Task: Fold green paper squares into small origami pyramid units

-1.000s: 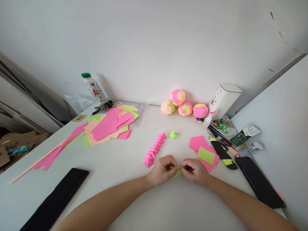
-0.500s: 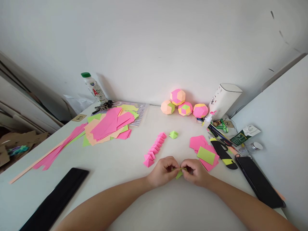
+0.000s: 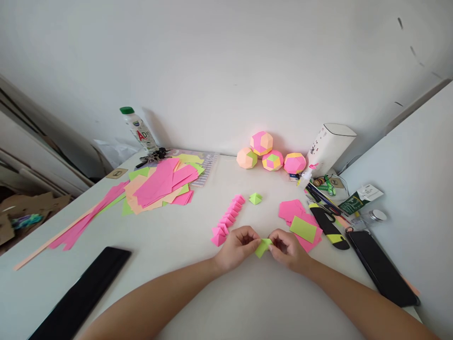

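A small folded green paper piece (image 3: pixel 263 247) is held between both hands above the white table. My left hand (image 3: pixel 238 247) pinches its left edge with thumb and fingers. On the opposite edge, my right hand (image 3: pixel 287 249) grips it the same way. A row of folded pink paper pieces (image 3: pixel 229 216) runs diagonally just beyond my left hand, and one folded green piece (image 3: pixel 255 198) stands beside its far end. Flat pink sheets (image 3: pixel 290 208) with a green sheet (image 3: pixel 303 229) on top lie beyond my right hand.
Four paper balls (image 3: pixel 272 160) sit by the wall, one on top of others. At left are a paper pile (image 3: pixel 159 184), long strips (image 3: pixel 88 219), a bottle (image 3: pixel 139 130) and a black object (image 3: pixel 85 293). Scissors, a cutter (image 3: pixel 327 226) and a phone (image 3: pixel 382 267) lie right.
Both hands have risen slightly, away from me. The green piece between them has turned and shows more of its surface, with the fingertips a little farther apart.
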The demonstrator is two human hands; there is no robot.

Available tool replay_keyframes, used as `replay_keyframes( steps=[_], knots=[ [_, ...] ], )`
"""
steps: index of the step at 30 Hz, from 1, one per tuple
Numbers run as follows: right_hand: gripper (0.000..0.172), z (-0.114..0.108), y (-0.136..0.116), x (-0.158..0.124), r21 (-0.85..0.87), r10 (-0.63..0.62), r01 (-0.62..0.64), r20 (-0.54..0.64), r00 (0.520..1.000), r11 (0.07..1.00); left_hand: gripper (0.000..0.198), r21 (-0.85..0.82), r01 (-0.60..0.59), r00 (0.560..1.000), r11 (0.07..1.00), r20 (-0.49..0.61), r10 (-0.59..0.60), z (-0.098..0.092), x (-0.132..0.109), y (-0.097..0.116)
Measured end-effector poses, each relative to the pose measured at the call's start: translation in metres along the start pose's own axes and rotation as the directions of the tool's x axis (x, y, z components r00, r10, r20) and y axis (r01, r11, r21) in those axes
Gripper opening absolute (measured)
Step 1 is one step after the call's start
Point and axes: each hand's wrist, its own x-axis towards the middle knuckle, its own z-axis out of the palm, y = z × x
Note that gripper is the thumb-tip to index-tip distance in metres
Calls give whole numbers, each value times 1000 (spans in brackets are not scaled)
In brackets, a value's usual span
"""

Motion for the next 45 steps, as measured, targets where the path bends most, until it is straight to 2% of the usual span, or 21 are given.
replay_keyframes(
  steps=[4, 7, 9, 15, 19, 23, 26, 28, 31, 36, 45],
  knots=[
    [17, 1, 3, 0, 41, 17, -16, -36, 999, 999, 31, 3, 18, 1000, 1000, -9, -18, 0, 2, 0],
    [15, 1, 3, 1, -32, 10, -11, -31, 999, 999, 31, 30, 17, 1000, 999, -2, -17, 0, 2, -1],
    [22, 1, 2, 1, -92, 1, -3, -23, 1000, 996, 32, 41, 20, 1000, 999, 0, -20, -1, 2, -2],
    [26, 0, 0, 1, -84, 6, -9, -39, 999, 996, 40, 193, 71, 997, 979, -30, -66, -2, 0, -6],
    [24, -1, 2, 1, -26, 59, -60, -34, 998, 998, 43, 238, 21, 1000, 971, -13, -18, -3, -1, -5],
    [25, -1, 4, 2, -35, 57, -57, 3, 998, 998, 36, 272, -130, 991, 953, 48, 121, -3, 0, 1],
    [25, -1, 6, 2, -64, 30, -28, 20, 999, 998, 31, 307, -122, 991, 944, 87, 100, -3, 1, 2],
    [23, -1, 7, 2, -53, 20, -19, 20, 1000, 998, 32, 323, -102, 994, 941, 73, 82, -3, 2, 0],
    [18, 0, 6, 2, 29, 36, -37, 16, 999, 999, 33, 205, -74, 997, 976, 6, 74, -4, 4, -5],
    [32, 0, 4, 2, 74, 73, -75, 19, 997, 994, 36, -20, 10, 998, 1000, -59, -11, -5, 6, -10],
    [35, 1, 17, 2, 103, 46, -40, -61, 997, 994, 37, -36, 69, 997, 997, -16, -70, -2, 3, 1]
  ],
)
